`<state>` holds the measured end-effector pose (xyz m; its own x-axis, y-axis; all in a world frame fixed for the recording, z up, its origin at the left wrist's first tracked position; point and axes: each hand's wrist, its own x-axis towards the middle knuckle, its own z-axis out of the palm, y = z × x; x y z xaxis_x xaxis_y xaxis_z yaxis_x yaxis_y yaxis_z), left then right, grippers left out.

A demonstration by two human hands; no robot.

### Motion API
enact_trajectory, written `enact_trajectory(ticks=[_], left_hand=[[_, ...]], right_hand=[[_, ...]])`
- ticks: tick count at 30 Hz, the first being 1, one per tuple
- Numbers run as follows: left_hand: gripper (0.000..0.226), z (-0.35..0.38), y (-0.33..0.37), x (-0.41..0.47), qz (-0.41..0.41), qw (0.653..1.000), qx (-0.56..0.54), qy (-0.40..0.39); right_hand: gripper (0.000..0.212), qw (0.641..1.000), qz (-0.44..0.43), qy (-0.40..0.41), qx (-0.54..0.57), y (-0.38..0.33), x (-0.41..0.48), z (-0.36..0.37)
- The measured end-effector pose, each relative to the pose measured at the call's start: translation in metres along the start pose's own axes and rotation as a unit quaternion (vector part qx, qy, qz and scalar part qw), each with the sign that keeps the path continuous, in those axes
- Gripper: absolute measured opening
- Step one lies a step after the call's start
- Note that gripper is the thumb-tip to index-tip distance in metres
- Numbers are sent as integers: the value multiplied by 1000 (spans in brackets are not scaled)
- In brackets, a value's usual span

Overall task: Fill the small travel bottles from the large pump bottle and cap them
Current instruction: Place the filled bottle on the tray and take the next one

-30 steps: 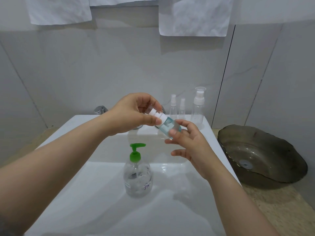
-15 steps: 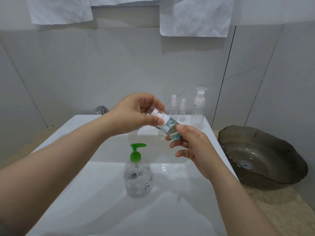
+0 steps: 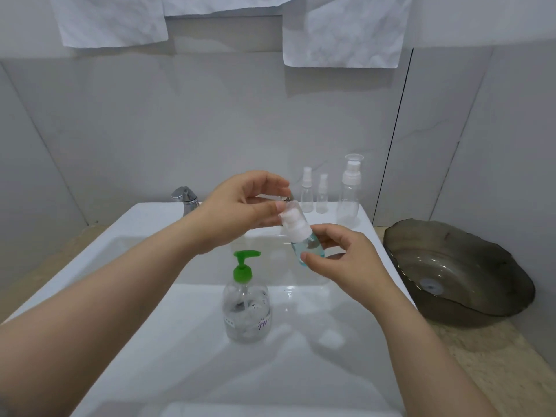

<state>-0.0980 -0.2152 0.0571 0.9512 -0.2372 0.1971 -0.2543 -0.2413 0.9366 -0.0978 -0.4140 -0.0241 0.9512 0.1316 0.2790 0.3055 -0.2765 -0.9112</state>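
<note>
Left hand [image 3: 240, 209] pinching ribbed white cap [image 3: 296, 225], clear bottle [image 3: 307, 247]

Counted 4 small bottles: 1 blue-filled bottle [image 3: 308, 249] and 3 clear bottles [image 3: 307, 195] [image 3: 322, 197] [image 3: 349, 197]. Also tallied 1 pump bottle [image 3: 246, 308], 1 sink [image 3: 144, 227], 1 tap [image 3: 185, 200], 1 dark bowl [image 3: 487, 260], and 2 hands: left hand [image 3: 240, 212], right hand [image 3: 346, 260].

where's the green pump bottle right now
Head view: the pump bottle stands upright on the white sink, near centre, below the small bottle.
</note>
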Motion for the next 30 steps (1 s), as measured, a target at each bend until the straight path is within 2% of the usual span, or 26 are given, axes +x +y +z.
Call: enact_trajectory(ticks=[6, 9, 13, 16, 21, 30], left_hand=[[28, 23, -21, -15, -15, 998, -46, 42], [27, 50, -40, -18, -26, 998, -45, 32], [24, 89, -54, -11, -27, 999, -32, 9], [25, 110, -65, -5, -30, 999, -20, 16], [25, 123, -90, -8, -54, 998, 12, 24], [20, 126, -102, -4, -58, 998, 34, 1]], right_hand=[[28, 997, 29, 67, -28, 5, -5, -31], [32, 990, 56, 110, -68, 6, -12, -64], [47, 973, 111, 157, -126, 18, -16, -113], [41, 956, 132, 185, -187, 35, -16, -141], [25, 923, 179, 186, -286, 63, -9, -161], [29, 890, 286, 141, -326, 95, 11, -159]])
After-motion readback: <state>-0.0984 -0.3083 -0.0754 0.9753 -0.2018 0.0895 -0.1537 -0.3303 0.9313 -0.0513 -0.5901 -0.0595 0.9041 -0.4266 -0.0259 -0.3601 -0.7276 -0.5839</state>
